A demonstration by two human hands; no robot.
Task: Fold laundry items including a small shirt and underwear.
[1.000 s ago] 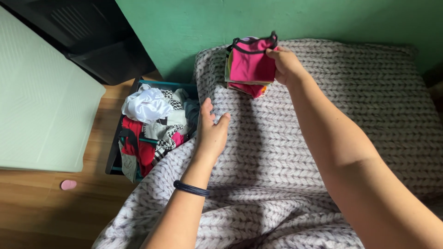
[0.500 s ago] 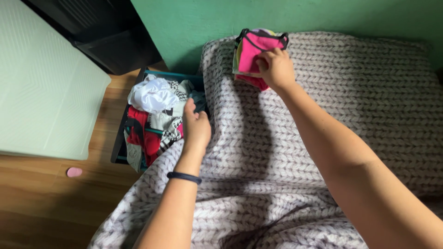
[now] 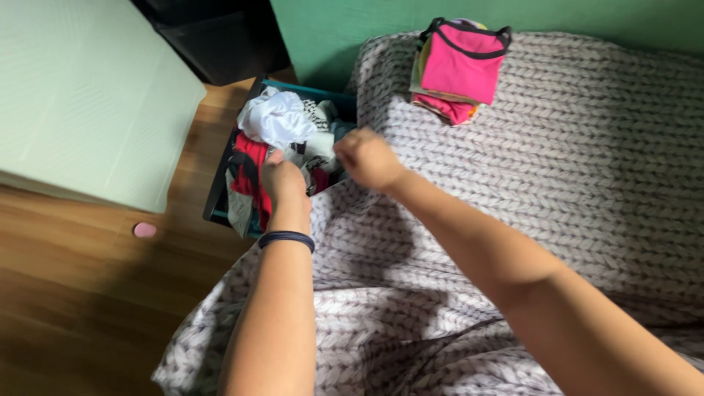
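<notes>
A teal laundry basket point(image 3: 215, 196) full of mixed clothes stands on the floor beside the bed, with a white garment point(image 3: 277, 117) on top. My left hand point(image 3: 282, 180) reaches into it, fingers down among the red and patterned clothes; whether it grips anything is hidden. Close to the basket's bed-side edge hovers my right hand point(image 3: 364, 158), fingers curled and holding nothing that I can see. A small stack of folded clothes point(image 3: 456, 70), pink with black trim on top, lies on the grey knit blanket point(image 3: 572, 183) at the back.
A pale green cabinet point(image 3: 88, 95) stands at the left and a black box point(image 3: 213, 33) at the back by the green wall. A small pink object point(image 3: 144, 229) lies on the wooden floor.
My right hand let go of the pink folded stack and came back toward the basket. My left hand moved off the blanket into the basket's clothes.
</notes>
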